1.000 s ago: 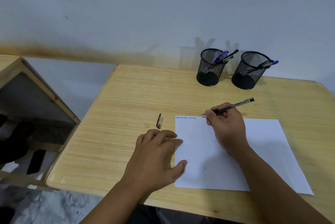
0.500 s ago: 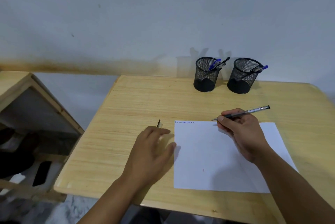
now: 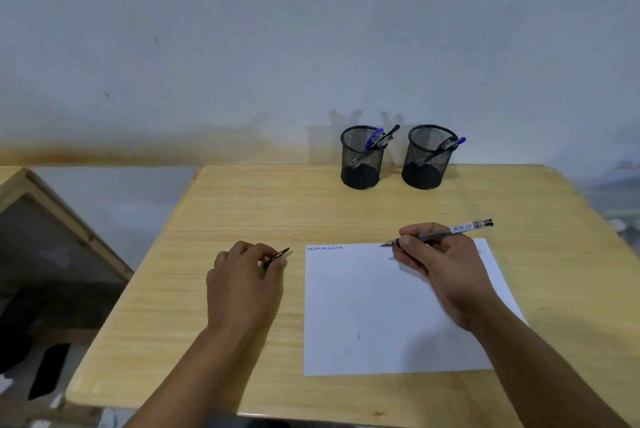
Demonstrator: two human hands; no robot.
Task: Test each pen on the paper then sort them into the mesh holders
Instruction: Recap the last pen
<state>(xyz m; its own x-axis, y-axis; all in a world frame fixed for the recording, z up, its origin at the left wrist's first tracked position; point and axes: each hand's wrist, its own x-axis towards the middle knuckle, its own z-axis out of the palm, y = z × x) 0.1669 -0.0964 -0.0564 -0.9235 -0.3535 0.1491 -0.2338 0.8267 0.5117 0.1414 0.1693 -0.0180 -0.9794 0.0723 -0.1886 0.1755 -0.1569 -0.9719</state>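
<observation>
My right hand (image 3: 438, 264) grips a grey pen (image 3: 460, 229) with its tip just above the top edge of the white paper (image 3: 381, 309). Small blue scribbles (image 3: 324, 247) mark the paper's top left corner. My left hand (image 3: 242, 282) holds the black pen cap (image 3: 277, 257) on the table, left of the paper. Two black mesh holders stand at the back: the left holder (image 3: 362, 159) has a blue and a black pen, the right holder (image 3: 427, 159) a blue-ended pen.
The wooden table (image 3: 242, 205) ends at the wall behind the holders. A wooden frame (image 3: 62, 219) stands to the left beyond the table edge, with dark items on the floor below it.
My left hand moved off the paper's edge and picked up the black cap that lay on the table. My right hand lifted the pen tip rightward along the paper's top edge.
</observation>
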